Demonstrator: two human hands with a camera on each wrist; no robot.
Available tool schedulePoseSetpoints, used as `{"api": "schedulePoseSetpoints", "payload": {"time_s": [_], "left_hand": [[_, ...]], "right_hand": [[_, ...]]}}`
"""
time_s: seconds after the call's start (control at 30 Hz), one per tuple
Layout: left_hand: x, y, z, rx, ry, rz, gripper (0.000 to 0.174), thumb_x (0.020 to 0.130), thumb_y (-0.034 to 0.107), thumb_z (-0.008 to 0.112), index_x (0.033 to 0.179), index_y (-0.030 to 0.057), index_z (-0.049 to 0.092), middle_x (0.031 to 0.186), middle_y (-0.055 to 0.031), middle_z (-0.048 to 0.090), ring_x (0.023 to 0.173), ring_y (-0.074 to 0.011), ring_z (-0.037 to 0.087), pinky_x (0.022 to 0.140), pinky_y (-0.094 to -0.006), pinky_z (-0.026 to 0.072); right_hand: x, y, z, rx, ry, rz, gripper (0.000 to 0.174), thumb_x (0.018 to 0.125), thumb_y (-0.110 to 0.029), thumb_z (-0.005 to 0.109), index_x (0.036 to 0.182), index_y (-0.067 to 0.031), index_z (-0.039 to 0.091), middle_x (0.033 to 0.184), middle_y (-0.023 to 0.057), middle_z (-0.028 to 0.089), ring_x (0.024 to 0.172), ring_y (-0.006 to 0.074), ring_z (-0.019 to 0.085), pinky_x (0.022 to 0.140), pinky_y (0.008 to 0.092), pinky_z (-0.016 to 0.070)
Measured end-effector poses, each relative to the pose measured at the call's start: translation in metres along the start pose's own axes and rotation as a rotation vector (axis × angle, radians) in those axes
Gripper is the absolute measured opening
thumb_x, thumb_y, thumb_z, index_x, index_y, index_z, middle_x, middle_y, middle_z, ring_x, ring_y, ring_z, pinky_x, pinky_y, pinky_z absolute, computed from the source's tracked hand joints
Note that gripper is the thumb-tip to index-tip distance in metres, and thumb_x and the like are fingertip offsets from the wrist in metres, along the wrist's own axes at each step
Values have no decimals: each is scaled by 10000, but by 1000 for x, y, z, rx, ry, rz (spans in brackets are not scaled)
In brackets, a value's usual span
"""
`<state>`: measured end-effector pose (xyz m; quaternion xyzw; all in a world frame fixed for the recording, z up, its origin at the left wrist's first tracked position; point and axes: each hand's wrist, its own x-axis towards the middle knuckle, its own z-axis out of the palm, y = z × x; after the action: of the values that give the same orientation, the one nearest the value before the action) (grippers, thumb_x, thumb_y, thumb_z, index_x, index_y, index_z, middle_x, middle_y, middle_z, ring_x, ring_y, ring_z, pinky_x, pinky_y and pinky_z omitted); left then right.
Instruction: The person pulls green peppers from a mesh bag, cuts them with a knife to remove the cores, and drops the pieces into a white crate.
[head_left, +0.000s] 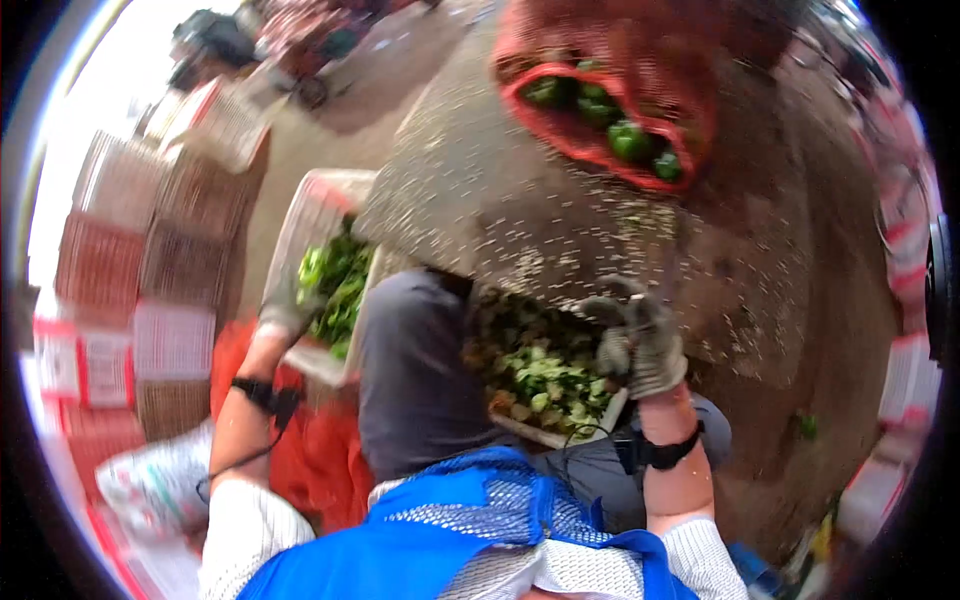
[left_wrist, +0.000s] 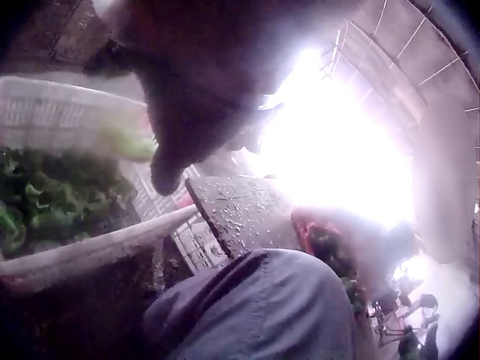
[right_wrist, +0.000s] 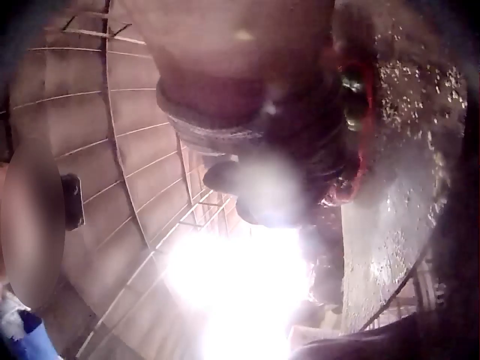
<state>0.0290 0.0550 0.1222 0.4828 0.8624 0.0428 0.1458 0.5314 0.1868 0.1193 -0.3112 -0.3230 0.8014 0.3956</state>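
Observation:
My left hand (head_left: 288, 308), in a grey glove, is blurred at the side of a pale crate (head_left: 300, 235) of green peppers (head_left: 340, 275). In the left wrist view, a blurred light-green piece (left_wrist: 126, 142) shows beside the dark fingers (left_wrist: 166, 176), over the crate. My right hand (head_left: 645, 345), also gloved, is over the right edge of a second crate (head_left: 560, 437) with pale green pepper cores (head_left: 545, 380). Its fingers are spread and loosely bent, with nothing visible between them. In the right wrist view this hand is dark and blurred.
A red mesh sack (head_left: 610, 60) with green peppers in its mouth lies on the board (head_left: 450, 180), which is strewn with pale seeds. My knee (head_left: 415, 370) is between the crates. Stacked crates (head_left: 140, 230) stand at left, near red netting (head_left: 330, 450).

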Motion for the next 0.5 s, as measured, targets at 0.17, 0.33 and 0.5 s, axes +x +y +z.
{"api": "schedulePoseSetpoints", "payload": {"time_s": [0.17,0.33,0.5], "left_hand": [[29,112,-10,20,10,197,838,710,314,868,1390,13,482,1316,-204,589,1265,-288,539,1076,-360,406],[97,273,35,-152,-145,535,604,825,383,778,1304,61,601,1262,-177,643,1187,-274,610,1002,-361,471],[191,419,135,-397,14,706,490,901,329,703,1236,-13,598,1186,-160,671,1094,-236,629,941,-332,488]], "right_hand": [[-4,-9,-14,-60,77,-26,563,943,-449,623,1287,-13,531,1025,176,704,385,101,491,385,266,441],[1,-22,-24,-136,142,-92,492,967,-406,605,1257,-12,559,998,167,708,393,103,502,394,257,435],[6,-32,-32,-336,185,-126,622,971,-376,606,1493,-143,361,1214,130,612,549,115,598,522,222,502]]}}
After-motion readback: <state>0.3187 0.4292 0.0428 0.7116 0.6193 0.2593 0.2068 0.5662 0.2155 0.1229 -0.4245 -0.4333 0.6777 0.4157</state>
